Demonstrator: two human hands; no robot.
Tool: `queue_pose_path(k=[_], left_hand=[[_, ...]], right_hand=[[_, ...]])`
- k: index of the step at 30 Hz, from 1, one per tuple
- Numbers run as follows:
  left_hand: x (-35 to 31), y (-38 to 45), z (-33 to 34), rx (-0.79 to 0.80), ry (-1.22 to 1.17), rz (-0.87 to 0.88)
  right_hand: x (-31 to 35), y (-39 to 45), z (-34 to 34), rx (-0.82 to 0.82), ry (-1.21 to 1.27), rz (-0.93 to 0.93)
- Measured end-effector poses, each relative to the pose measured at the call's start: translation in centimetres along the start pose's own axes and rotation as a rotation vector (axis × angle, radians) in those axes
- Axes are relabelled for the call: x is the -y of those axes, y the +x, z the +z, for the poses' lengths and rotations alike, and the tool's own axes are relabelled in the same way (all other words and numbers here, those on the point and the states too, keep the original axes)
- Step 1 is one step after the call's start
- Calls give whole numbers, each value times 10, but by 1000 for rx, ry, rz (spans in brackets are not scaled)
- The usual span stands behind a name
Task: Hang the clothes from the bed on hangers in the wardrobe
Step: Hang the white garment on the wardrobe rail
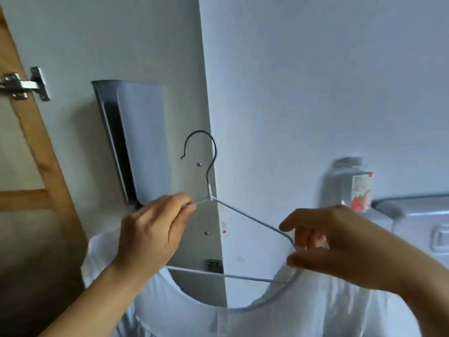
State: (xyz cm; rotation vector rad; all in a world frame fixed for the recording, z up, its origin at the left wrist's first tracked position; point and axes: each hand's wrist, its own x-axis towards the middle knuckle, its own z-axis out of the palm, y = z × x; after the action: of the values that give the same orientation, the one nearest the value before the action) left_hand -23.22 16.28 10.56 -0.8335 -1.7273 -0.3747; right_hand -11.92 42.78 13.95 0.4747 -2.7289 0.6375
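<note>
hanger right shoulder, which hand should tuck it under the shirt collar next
Right. The right hand already pinches the hanger at that bend, just above the white shirt neckline. The left hand holds the other arm near the hook.

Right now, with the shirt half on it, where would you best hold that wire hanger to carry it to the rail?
I'd grip the hanger at the neck just under the hook, coming from the left side, close to where the left hand pinches it. The hook curls open to the left and must stay free, and the white shirt hangs evenly below that middle point. The right hand holds the right shoulder bend.
</note>
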Motion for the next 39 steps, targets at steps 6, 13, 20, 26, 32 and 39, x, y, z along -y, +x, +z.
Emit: queue_pose_path(k=[6, 13, 20, 26, 32, 39], left_hand=[[-79, 25, 71, 49, -331, 38], [-155, 54, 141, 58, -793, 135], [-242, 73, 177, 50, -1182, 324], [-325, 73, 174, 92, -1403, 401], [-405, 82, 165, 115, -1579, 436], [-509, 92, 160, 160, -1690, 465]], right_hand=[[-40, -77, -1, -340, -229, 275], [-40, -142, -1, -746, -391, 621], [-1, -194, 6, -1048, -455, 989], [24, -242, 9, -1196, -558, 1217], [38, -283, -15, -1246, -706, 1310], [16, -357, -55, -1295, -748, 1363]])
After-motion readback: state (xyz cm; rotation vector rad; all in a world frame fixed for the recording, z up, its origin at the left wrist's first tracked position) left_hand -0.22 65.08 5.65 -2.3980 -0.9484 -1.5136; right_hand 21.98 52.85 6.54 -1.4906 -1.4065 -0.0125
